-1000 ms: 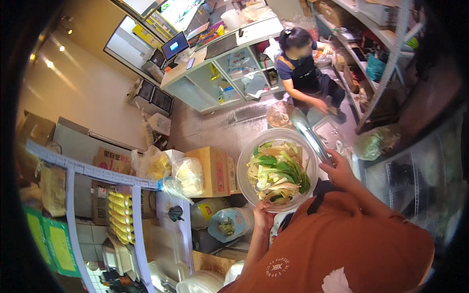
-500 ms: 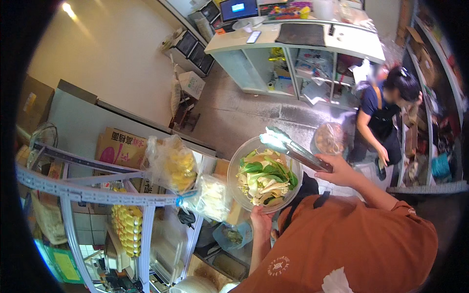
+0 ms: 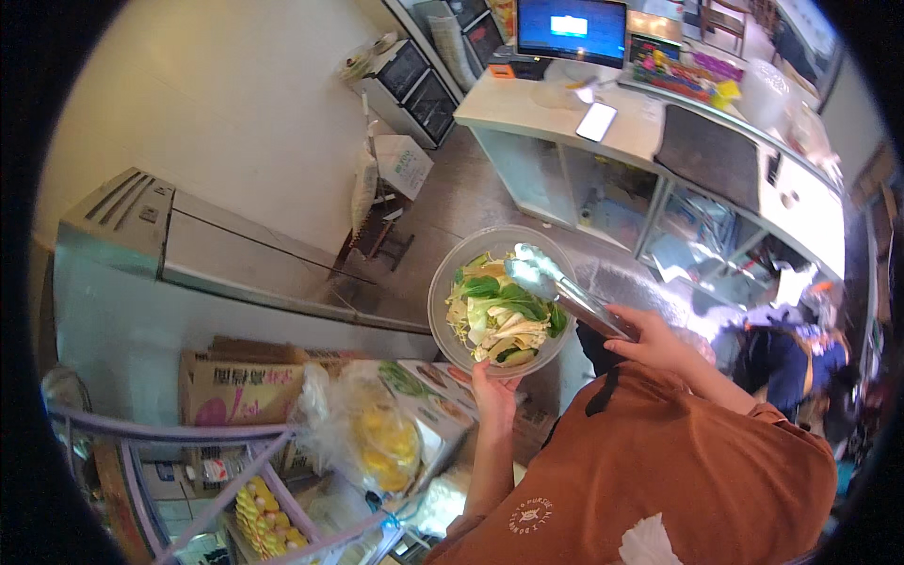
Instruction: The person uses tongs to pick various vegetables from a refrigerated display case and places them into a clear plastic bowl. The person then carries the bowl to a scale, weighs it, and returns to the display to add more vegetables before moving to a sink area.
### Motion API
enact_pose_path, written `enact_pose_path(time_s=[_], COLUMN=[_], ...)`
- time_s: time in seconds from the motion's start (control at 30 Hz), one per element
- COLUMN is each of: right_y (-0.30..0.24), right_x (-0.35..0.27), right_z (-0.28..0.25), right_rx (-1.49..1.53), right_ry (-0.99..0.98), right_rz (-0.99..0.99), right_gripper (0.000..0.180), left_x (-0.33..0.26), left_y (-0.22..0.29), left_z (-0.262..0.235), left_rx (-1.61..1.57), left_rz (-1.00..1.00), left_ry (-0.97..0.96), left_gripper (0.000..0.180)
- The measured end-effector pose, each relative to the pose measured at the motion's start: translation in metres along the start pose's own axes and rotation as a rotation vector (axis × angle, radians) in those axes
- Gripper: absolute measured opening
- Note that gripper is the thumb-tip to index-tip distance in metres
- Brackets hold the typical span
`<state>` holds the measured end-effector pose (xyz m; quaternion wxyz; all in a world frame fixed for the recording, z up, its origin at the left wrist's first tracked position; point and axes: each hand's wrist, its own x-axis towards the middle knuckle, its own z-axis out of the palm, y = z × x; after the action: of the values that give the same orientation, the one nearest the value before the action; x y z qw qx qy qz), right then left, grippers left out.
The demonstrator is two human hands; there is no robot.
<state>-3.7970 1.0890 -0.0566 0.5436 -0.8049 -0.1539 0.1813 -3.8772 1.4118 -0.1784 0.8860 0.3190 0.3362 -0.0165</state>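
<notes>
A clear round plastic bowl [image 3: 439, 306] is held out in front of my body. Inside it lie green leaves, pale mushrooms, sprouts and other cut vegetables [image 3: 499, 315]. My left hand [image 3: 496, 394] grips the near edge of the bowl, thumb over the rim and fingers underneath. Metal tongs [image 3: 589, 306] are in my closed right hand [image 3: 654, 344]; their shiny tips rest above or against the vegetables at the bowl's right side. I cannot tell whether the tips touch the food.
Ahead stands a white counter [image 3: 527, 113] with a monitor [image 3: 571, 30] and a phone [image 3: 596, 121]. A chest freezer [image 3: 245, 245] is at left. Near left are a metal rack [image 3: 169, 428], cardboard boxes [image 3: 235, 388] and a bagged yellow food [image 3: 386, 447]. A co-worker [image 3: 796, 363] bends at right.
My view has turned, and I have moved closer to the counter and freezer with bowl and tongs still held. The co-worker, facing this way before, is now bent over.
</notes>
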Motion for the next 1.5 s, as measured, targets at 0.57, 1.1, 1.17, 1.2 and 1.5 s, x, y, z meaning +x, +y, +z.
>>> enact_pose_path(time_s=[0.57,1.1,1.17,1.2,1.5], right_y=[-0.004,0.037,0.042,0.048,0.025], right_x=[0.664,1.103,1.166,1.191,1.389], right_z=[-0.024,0.016,0.013,0.008,-0.002], right_rx=[-0.057,0.412,0.41,0.41,0.161], right_ry=[-0.369,0.003,0.024,0.032,0.128], right_rz=[-0.263,0.26,0.346,0.402,0.119], right_gripper=[0.062,0.056,0.056,0.056,0.054], left_x=[0.412,1.043,1.141,1.176,1.467], left_y=[0.225,0.68,0.736,0.756,0.906], left_z=[0.031,0.245,0.278,0.289,0.351], left_rx=[-0.205,-0.073,-0.104,-0.13,0.121], left_rz=[0.106,0.129,0.124,0.111,0.096], left_ry=[0.263,0.121,0.031,0.023,0.042], left_gripper=[0.058,0.062,0.061,0.061,0.059])
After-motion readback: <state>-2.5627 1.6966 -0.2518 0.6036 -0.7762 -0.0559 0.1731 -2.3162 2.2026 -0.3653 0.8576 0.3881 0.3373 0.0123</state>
